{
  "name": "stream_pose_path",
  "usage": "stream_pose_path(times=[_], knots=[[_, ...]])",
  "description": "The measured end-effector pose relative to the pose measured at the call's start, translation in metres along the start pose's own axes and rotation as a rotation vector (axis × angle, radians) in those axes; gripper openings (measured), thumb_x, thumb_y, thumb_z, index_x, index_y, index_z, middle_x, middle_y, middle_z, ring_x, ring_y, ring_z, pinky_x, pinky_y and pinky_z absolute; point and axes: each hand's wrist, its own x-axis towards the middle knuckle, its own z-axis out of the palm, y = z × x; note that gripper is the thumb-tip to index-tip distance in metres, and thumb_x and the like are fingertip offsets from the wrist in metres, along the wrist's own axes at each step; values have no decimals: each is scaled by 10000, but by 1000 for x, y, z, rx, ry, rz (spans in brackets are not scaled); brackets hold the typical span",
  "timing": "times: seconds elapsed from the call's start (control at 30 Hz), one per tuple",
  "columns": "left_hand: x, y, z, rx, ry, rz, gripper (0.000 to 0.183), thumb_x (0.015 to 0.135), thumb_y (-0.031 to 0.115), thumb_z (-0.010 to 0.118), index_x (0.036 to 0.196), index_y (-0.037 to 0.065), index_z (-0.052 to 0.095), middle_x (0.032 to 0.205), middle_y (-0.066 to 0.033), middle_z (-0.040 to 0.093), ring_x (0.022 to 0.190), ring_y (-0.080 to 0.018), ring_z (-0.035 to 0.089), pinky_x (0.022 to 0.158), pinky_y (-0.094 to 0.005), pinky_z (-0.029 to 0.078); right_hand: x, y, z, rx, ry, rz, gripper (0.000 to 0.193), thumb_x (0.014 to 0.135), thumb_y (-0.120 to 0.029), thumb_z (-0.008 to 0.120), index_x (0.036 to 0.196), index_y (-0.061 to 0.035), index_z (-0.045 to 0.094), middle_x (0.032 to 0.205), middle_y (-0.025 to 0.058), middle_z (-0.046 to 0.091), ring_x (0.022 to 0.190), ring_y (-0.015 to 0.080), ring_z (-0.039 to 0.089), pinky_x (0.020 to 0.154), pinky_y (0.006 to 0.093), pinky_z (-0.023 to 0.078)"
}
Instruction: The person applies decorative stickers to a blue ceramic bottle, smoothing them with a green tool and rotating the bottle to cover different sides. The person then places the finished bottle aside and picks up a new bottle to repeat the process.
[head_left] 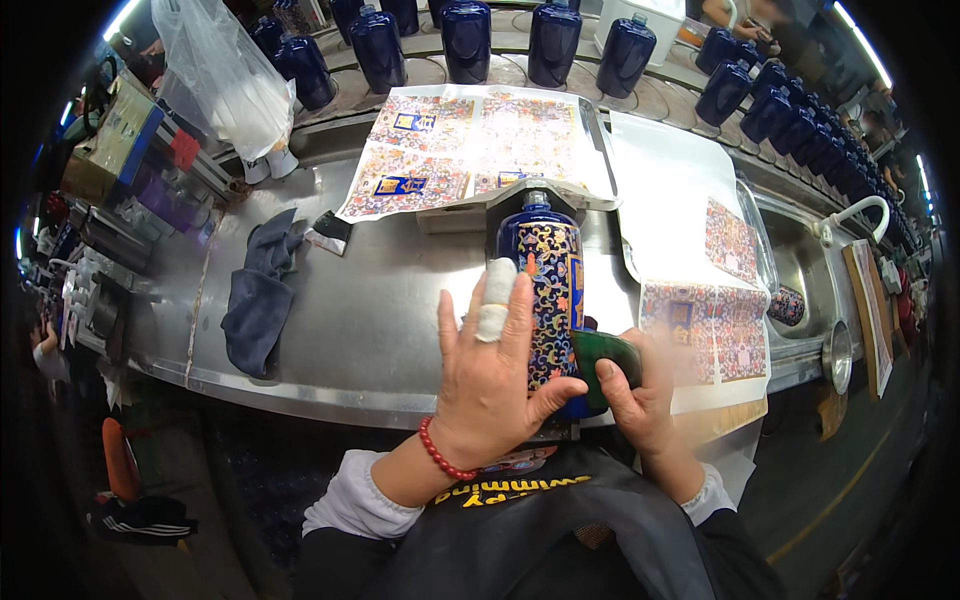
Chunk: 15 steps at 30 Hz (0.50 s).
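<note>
A dark blue bottle (553,300) lies on its side on the worktable, its clear neck pointing away from me. Colourful floral film with a blue and gold panel covers its upward face. My left hand (482,375) rests flat along the bottle's left side with fingers spread, two of them in pale finger covers. In my right hand (648,400), thumb on top, is a flat dark green scraper (606,352), its edge against the bottle's lower right side. The fingers under the scraper are partly hidden and blurred.
Printed decal sheets (430,150) lie beyond the bottle, with more sheets (735,335) at right. A grey-blue cloth (258,300) and a small black-and-white packet (328,232) lie left. Blue bottles (467,42) line the curved conveyor behind. A sink (805,255) stands right, a plastic bag (215,75) far left.
</note>
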Motion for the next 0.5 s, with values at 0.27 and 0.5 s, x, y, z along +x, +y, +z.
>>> stream_pose_path(times=[0.27,0.5], knots=[[30,-13,10,47,31,34,1050,891,761,464,1524,-66,327,1423,-259,509,1386,-488,353,1138,-689,146,-4,4,-2,40,-22,66,157,950,-97,653,1049,6,590,846,88,592,712,174,580,654,305,467],[26,-30,12,-175,-46,-70,1044,890,738,506,1549,-41,285,1452,-280,454,1352,-435,431,1112,-707,186,-5,8,-2,45,-39,54,179,987,-130,628,1096,-2,563,898,41,542,769,116,507,687,261,421]])
